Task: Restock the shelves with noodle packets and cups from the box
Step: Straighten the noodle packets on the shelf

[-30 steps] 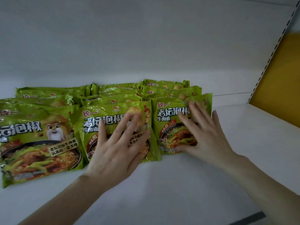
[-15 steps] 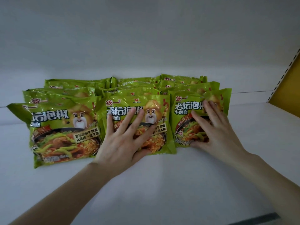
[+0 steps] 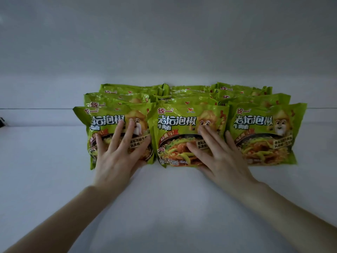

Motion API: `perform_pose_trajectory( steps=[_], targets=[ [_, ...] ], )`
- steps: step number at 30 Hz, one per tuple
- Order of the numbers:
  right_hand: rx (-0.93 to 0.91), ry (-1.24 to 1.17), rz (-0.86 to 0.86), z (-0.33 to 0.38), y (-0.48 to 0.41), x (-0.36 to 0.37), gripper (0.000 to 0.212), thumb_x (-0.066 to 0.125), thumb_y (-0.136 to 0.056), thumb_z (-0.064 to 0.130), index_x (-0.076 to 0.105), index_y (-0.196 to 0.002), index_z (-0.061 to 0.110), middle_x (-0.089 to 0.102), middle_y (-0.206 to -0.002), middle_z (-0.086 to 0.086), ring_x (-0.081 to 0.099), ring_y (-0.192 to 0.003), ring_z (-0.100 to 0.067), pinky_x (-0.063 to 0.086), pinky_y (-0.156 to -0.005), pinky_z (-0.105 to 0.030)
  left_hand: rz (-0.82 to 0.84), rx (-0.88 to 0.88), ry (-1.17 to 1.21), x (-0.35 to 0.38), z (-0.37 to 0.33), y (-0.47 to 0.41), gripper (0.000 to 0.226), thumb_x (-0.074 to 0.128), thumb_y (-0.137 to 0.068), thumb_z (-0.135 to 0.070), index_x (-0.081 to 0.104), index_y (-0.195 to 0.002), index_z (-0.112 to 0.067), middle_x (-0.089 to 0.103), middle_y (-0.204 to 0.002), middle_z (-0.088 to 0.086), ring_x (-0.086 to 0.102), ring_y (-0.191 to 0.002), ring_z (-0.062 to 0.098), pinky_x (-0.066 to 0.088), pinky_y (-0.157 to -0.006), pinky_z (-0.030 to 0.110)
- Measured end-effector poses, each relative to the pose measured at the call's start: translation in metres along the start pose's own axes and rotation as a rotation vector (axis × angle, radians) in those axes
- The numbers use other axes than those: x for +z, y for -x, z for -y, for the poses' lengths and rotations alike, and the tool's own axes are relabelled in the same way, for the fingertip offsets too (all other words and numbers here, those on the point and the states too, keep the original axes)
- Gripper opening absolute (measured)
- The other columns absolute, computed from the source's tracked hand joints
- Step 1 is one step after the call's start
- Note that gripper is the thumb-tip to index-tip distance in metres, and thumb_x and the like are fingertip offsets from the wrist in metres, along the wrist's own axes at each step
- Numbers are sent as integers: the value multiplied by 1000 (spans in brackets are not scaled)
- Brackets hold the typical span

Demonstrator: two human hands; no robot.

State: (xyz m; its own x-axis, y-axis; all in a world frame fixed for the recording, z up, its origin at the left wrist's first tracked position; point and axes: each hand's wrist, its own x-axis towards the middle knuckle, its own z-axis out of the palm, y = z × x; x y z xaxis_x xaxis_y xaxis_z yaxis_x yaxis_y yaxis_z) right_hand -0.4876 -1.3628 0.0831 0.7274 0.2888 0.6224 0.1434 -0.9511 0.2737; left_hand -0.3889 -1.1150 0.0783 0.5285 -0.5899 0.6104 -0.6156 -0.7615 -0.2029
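Note:
Green noodle packets stand in three rows on the white shelf (image 3: 164,207), leaning back one behind another. My left hand (image 3: 116,154) lies flat with spread fingers on the front left packet (image 3: 107,121). My right hand (image 3: 218,157) presses with straight fingers on the front middle packet (image 3: 175,136). The front right packet (image 3: 264,136) stands free, just right of my right hand. Several more packets (image 3: 191,92) show only their top edges behind the front ones. No box or cups are in view.
The white back wall (image 3: 164,52) of the shelf rises behind the packets. Bare shelf surface stretches to the left and right of the rows and in front of them. A small dark object (image 3: 2,121) sits at the far left edge.
Both hands have shifted one packet to the left: the left from the middle packet to the left one, the right from the right packet to the middle one. The view has panned left.

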Motion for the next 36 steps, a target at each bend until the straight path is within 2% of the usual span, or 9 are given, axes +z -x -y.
perform_pose_trajectory(
  steps=[4,8,11,18,24,27,29,33,36],
  targets=[
    [30,27,43,1,-4,2,80,86,-59,18,43,-126,25,46,-138,-20,41,-131,-33,26,-97,-57,9,17,2,2,3,-2,61,65,-73,-40,42,-128,-27,24,-147,18,17,-136,37,21,-88,78],
    [56,21,87,3,-2,1,84,87,-56,16,44,-127,26,46,-139,-19,35,-131,-31,30,-97,-58,34,39,20,0,9,1,52,34,-88,-54,38,-133,-30,22,-149,17,15,-138,36,21,-90,75],
    [75,10,119,5,-3,-5,71,86,-59,22,55,-124,23,49,-136,-21,45,-127,-35,35,-94,-60,55,44,38,-3,13,3,55,21,-90,-59,38,-133,-30,23,-149,16,16,-137,36,22,-92,74],
    [142,13,193,12,-3,-10,61,84,-63,26,62,-120,20,50,-135,-21,47,-125,-37,42,-91,-59,85,0,3,-8,4,2,53,35,-84,-52,38,-132,-29,22,-148,16,18,-137,35,26,-92,74],
    [157,-98,166,15,1,-20,50,72,-75,26,58,-123,16,45,-141,-18,30,-134,-28,29,-98,-56,50,-6,97,-27,-16,18,48,34,-90,-47,47,-129,-23,34,-146,18,24,-137,32,27,-98,67],
    [231,-240,177,16,1,-32,39,46,-83,28,64,-114,11,54,-133,-13,41,-131,-26,33,-101,-56,19,28,149,-42,-36,26,43,42,-88,-40,65,-112,-13,60,-123,18,53,-119,34,39,-95,57],
    [324,-354,187,16,2,-43,35,47,-84,25,69,-104,7,63,-122,-12,51,-124,-28,36,-102,-56,-14,58,215,-53,-51,30,37,47,-87,-34,73,-93,-9,71,-97,13,67,-94,31,50,-85,46],
    [533,-519,285,18,14,-72,31,54,-91,19,61,-119,9,61,-123,-7,51,-122,-23,37,-104,-35,26,85,344,-77,-80,43,34,49,-86,-32,72,-74,-10,69,-66,3,66,-60,24,54,-58,32],
    [638,-545,318,24,31,-95,34,52,-91,18,57,-124,10,59,-125,-6,51,-120,-23,39,-98,-31,65,106,393,-96,-100,58,33,49,-87,-32,71,-71,-12,66,-59,1,63,-53,22,52,-51,28]
  ],
)
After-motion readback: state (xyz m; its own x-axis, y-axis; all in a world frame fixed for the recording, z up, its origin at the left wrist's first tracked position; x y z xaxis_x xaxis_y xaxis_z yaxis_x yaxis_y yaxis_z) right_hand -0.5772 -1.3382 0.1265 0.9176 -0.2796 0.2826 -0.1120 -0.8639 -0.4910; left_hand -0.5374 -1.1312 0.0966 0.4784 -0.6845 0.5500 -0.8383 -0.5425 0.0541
